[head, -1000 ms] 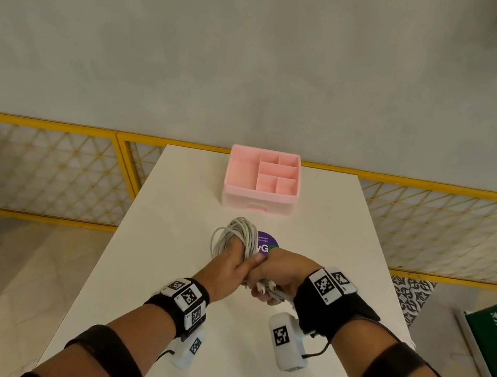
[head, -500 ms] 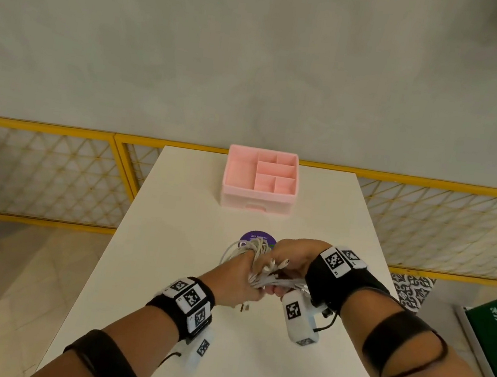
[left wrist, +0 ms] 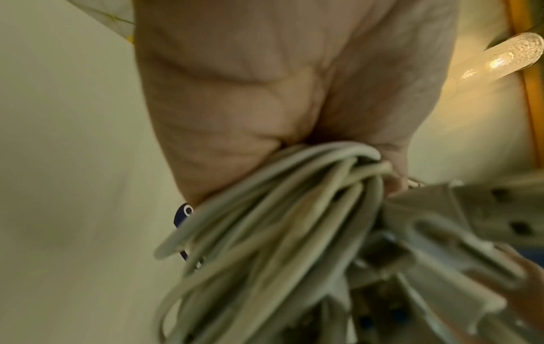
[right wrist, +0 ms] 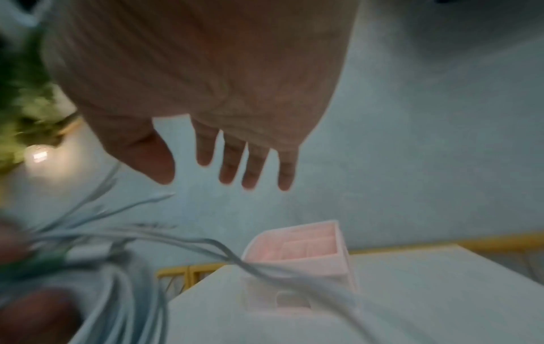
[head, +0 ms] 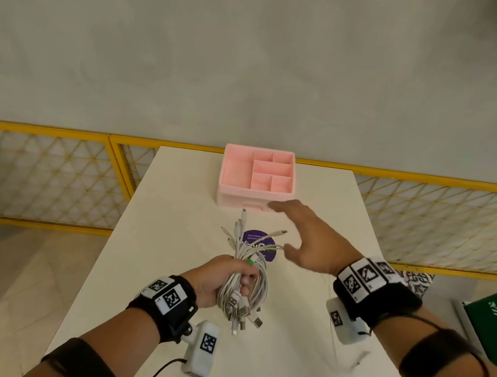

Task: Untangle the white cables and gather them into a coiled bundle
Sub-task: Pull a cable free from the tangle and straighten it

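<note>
At the lower centre of the head view, the left hand (head: pixel 218 279) grips the coiled cables (head: pixel 246 278) above the table (head: pixel 280 366). The right hand (head: pixel 313 241), fingers spread wide, holds nothing near the pink box (head: pixel 253 200).

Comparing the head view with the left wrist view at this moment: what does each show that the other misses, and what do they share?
Only the head view shows the right hand open above the table, near the pink organizer, plus loose connector ends fanning up from the bundle.

Only the left wrist view shows the left hand palm close up, with strands bunched where they leave the grip.

Both show the left hand gripping the white cable bundle and part of the purple sticker.
</note>
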A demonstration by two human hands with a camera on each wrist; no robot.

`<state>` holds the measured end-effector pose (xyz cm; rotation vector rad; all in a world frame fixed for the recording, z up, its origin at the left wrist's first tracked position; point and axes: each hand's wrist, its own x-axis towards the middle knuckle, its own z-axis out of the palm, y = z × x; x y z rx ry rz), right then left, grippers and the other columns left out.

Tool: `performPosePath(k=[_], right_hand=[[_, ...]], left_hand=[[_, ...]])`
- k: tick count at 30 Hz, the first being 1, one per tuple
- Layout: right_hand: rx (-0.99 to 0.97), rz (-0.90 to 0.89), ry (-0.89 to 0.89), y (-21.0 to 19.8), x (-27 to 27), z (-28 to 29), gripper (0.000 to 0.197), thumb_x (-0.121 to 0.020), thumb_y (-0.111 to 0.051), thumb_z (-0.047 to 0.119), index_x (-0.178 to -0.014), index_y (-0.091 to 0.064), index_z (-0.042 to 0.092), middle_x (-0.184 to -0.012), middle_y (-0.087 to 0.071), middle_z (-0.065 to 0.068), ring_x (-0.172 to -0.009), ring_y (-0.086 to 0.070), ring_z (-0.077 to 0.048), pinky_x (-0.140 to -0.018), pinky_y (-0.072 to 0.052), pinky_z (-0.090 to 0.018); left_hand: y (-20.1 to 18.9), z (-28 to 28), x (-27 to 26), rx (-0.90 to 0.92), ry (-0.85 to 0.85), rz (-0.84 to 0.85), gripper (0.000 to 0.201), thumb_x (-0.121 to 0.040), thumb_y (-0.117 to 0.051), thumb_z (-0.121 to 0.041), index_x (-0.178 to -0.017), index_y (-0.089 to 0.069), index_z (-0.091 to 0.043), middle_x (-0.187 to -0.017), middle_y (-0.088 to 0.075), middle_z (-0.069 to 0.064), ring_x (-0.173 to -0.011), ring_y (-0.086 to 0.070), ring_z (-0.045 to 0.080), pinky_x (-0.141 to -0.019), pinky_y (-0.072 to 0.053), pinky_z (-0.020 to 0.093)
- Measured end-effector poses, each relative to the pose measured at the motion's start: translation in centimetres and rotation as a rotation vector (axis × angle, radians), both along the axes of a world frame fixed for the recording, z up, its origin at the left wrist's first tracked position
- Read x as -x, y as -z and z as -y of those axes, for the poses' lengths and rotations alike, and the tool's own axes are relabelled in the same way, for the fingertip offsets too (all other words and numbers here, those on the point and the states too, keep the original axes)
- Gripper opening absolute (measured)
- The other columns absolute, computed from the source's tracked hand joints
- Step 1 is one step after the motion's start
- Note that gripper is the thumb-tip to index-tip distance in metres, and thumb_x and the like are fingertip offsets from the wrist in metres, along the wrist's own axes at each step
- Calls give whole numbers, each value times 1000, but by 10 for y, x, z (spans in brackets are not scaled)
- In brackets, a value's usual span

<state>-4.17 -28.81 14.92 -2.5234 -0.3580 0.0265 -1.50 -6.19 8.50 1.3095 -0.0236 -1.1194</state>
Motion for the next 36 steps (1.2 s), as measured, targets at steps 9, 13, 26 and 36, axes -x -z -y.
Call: performPosePath(k=[9,13,26,36], right_hand=[[445,601,-232,3,10,-30,94,-85,-69,56,-155,-19,20,-163,-20,-14,-150,-18,-40,-115,-27,-61],[442,731,-213,4,13,-26,81,-90,-64,53,-152,-26,16,-159,-26,-14,-147,-26,-42,-114,-28,-62],[529,-49,-402,3,-7,-50,88,-71,-78,37,-146,-30,35,-147,-41,10,-142,-33,-17,-117,-19,-61],[-11,-566,-290,-2,-7,-49,77,-81,-74,10,-145,-34,25,-136,-51,1,-122,-53,-15,-103,-49,-34]], left_hand=[[-10,3,1,12,1,-178,22,-96,-63,-29,-87,-60,-9,-59,-47,-4,-49,-49,9,-64,-41,27],[-14,-5,-8,-20,-67,-190,22,-91,-69,-30,-83,-65,-11,-60,-49,-3,-48,-51,10,-51,-46,24],[-22,-2,-5,-40,182,36,35,-95,-56,-5,-63,-64,-16,-56,-46,-1,-46,-49,12,-59,-43,28],[-17,-4,0,74,209,100,15,-85,-58,-4,-75,-66,-11,-58,-49,4,-50,-55,18,-70,-52,38]])
